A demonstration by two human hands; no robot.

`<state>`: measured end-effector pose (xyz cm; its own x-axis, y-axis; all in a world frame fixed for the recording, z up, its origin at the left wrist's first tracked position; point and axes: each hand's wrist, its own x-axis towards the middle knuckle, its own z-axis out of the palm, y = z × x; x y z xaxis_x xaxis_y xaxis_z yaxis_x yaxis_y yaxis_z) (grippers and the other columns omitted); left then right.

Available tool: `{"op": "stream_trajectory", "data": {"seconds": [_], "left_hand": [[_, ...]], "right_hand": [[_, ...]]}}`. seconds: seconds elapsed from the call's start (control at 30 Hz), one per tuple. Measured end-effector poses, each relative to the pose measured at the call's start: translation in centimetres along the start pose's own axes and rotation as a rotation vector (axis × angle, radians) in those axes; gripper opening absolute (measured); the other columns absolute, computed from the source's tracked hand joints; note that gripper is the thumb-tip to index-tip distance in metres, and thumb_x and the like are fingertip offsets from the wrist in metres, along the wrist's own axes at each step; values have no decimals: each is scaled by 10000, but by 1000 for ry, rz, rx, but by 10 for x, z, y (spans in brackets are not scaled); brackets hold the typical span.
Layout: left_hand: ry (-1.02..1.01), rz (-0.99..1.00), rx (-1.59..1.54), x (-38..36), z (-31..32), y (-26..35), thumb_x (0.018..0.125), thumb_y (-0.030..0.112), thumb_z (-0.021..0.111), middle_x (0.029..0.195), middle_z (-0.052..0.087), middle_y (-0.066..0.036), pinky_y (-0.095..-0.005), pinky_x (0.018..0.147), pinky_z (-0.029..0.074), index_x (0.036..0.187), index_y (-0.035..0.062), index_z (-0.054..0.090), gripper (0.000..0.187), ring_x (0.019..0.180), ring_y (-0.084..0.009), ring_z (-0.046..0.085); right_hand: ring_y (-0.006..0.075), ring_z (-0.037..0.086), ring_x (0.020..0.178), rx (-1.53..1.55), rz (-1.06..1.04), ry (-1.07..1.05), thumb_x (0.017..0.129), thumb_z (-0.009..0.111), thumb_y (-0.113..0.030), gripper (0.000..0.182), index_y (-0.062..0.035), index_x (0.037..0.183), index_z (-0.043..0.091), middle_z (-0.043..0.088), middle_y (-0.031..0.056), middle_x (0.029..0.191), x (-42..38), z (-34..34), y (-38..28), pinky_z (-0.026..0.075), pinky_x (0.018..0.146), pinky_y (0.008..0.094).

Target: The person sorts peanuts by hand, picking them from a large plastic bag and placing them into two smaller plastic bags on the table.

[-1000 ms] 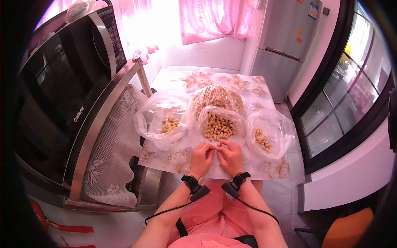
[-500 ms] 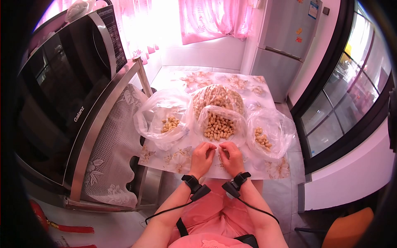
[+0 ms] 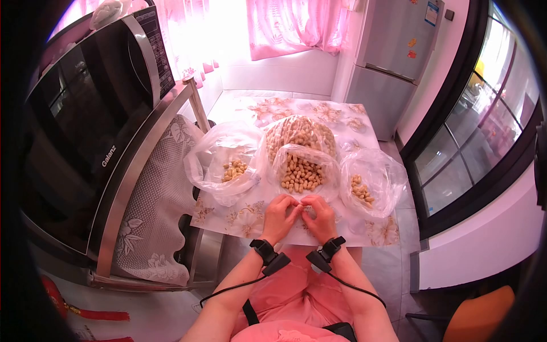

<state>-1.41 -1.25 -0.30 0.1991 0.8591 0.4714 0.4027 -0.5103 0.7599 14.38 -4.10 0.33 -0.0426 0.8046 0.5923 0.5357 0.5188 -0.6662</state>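
Over the near part of the table, my left hand (image 3: pixel 278 217) and my right hand (image 3: pixel 320 218) meet at the fingertips, both with curled fingers. Whatever lies between the fingertips is too small to make out. Just beyond them, an open clear plastic bag holds peanuts (image 3: pixel 302 174). Behind it bulges a larger bag full of peanuts (image 3: pixel 300 133). An open bag (image 3: pixel 209 153) with a small heap of peanuts (image 3: pixel 234 170) sits to the left. Another open bag (image 3: pixel 387 176) on the right holds several peanuts (image 3: pixel 362 191).
The bags stand on a table with a floral cover (image 3: pixel 245 219). A large black microwave (image 3: pixel 85 119) on a metal rack (image 3: pixel 137 165) rises at the left. A grey fridge (image 3: pixel 387 62) is at the back right, and an orange chair (image 3: pixel 481 316) at the lower right.
The fingertips of my two hands have come together, closing the small gap between them. The bags have hardly moved.
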Motion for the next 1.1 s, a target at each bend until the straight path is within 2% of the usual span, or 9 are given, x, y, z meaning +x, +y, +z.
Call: {"op": "stream_trajectory", "data": {"seconds": [0.2,0.4,0.83,1.0,1.1], "left_hand": [[5,-29,-25,0,-1,1,871,129,732,909,658,-125,-358,741,519,920,0,674,150,828,-274,656],[5,-32,-49,-1,1,-2,875,92,711,908,658,-124,-352,750,523,949,-1,664,128,828,-264,660],[-13,-79,-122,-2,0,-2,890,30,667,921,706,-124,-332,754,542,1027,-5,657,142,819,-217,690],[-15,-82,-107,-2,0,-3,893,21,655,914,710,-117,-327,752,542,1025,-6,660,134,808,-209,689],[-14,-75,-118,-2,1,-4,896,24,655,910,714,-113,-323,743,541,1023,-6,663,130,804,-205,691]], "right_hand": [[329,671,900,-27,103,1,790,751,-43,230,-37,1000,659,665,138,999,-1,0,1,545,775,400],[322,668,858,-40,82,6,800,762,-81,167,-34,935,675,665,125,946,0,1,2,537,728,397],[272,676,785,-44,97,1,831,751,-82,135,-31,935,682,663,110,915,0,1,0,542,682,364],[229,690,758,-24,135,-15,845,743,-78,166,-44,1001,696,663,106,916,1,0,-4,550,679,341],[238,691,767,-2,133,-21,853,736,-78,175,-48,1020,697,667,107,930,0,0,-2,548,683,348]]}}
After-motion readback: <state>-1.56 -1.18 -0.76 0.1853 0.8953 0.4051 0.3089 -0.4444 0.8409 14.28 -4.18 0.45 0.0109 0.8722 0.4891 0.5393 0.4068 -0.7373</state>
